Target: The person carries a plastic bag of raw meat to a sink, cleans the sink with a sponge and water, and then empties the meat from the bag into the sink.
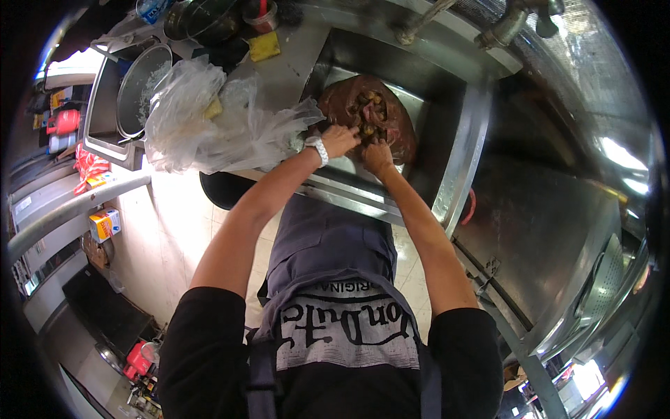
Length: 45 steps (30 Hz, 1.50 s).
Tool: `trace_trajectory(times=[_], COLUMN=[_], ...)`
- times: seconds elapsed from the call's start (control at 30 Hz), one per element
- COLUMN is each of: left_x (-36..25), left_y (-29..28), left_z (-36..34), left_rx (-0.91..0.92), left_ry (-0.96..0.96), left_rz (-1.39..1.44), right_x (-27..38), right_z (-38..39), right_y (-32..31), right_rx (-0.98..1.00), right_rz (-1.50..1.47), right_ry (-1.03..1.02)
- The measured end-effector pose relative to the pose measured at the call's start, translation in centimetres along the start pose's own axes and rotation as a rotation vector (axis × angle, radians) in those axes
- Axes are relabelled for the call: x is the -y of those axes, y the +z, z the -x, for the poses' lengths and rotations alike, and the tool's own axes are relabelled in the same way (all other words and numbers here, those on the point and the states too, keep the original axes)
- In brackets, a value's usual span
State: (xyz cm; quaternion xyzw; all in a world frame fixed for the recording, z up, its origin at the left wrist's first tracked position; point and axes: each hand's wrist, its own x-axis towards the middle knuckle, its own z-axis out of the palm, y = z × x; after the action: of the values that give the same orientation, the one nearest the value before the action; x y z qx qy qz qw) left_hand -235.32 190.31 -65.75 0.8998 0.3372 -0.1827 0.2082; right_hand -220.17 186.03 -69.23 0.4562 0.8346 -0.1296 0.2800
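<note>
A large reddish-brown plastic bag [338,98] lies in the metal sink [457,140], its mouth opened upward. Inside show lumpy brown, greenish and pinkish pieces [373,110]; their kind is too small to make out. My left hand [340,142], with a white watch on the wrist, is closed on the near left part of the bag's edge. Beside it, my right hand [378,159] has its fingers curled on the near edge of the same bag. The fingertips of both hands are partly hidden among its folds.
Clear crumpled plastic bags [202,119] cover the counter left of the sink and touch its rim. A yellow sponge [264,46] and dark bowls [209,21] stand behind them. Farther left is a round metal pot [143,91]. A faucet [502,28] rises at the back right.
</note>
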Motion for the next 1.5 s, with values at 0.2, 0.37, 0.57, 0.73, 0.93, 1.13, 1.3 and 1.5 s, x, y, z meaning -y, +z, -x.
trace_trajectory(times=[0.2,0.37,0.57,0.73,0.93,1.13,1.3,1.5], left_x=[-1.2,-1.4,-1.4,-0.2,0.7,5.6,0.7,-2.7], left_y=[4.6,5.3,2.7,-1.4,-7.2,-16.5,-12.6,-3.7], left_z=[-2.0,-2.9,-2.0,-0.9,0.7,5.9,2.9,-2.6], left_rx=[-0.072,-0.235,-0.479,-0.493,-0.459,-0.526,-0.320,-0.336], left_ry=[0.041,-0.013,0.096,0.175,0.277,0.200,0.198,0.185], left_rz=[-0.011,0.090,0.387,0.524,0.438,0.499,0.237,0.505], right_x=[-0.9,-2.0,-4.9,-7.5,-9.3,-10.7,-11.1,-11.3], right_z=[-0.2,1.0,3.2,4.7,8.4,11.4,9.8,10.4], right_y=[1.3,1.2,-2.6,-7.3,-9.7,-6.2,-4.9,-4.5], right_rx=[-0.127,-0.183,-0.232,-0.383,-0.555,-0.410,-0.367,-0.413], right_rz=[-0.034,-0.049,-0.021,-0.147,-0.233,-0.364,-0.345,-0.450], right_ry=[-0.029,-0.114,-0.114,-0.174,-0.262,-0.123,0.033,0.017])
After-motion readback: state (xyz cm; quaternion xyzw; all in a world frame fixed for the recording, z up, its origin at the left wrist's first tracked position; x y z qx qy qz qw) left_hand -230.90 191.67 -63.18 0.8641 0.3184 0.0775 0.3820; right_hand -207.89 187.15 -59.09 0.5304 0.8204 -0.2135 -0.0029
